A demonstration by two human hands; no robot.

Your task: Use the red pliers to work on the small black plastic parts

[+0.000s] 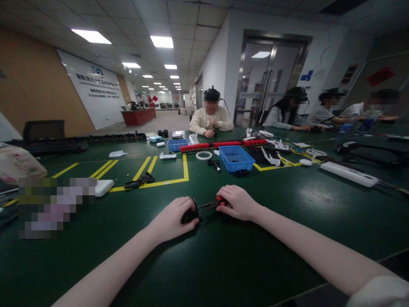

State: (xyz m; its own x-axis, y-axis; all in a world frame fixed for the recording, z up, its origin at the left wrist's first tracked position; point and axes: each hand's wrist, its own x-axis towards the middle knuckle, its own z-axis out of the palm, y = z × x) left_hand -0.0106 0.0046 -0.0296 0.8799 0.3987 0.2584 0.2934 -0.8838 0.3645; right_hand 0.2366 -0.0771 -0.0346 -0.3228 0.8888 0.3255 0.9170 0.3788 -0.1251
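Observation:
My left hand (174, 217) is closed over a small black part (189, 215) that rests on the green table (223, 256). My right hand (238, 202) is wrapped round the red handle of a tool (214, 205). The tool's dark metal shaft runs left from that handle and meets the black part between my hands. Both hands lie low on the table near its middle, close together.
A blue bin (236, 157) stands just beyond my hands, with a white ring (203, 155), red bars (194, 147) and a second blue bin (177, 145) behind it. A black cable clump (139, 182) lies left on yellow tape lines. A white power strip (349, 174) lies right. Several people sit across.

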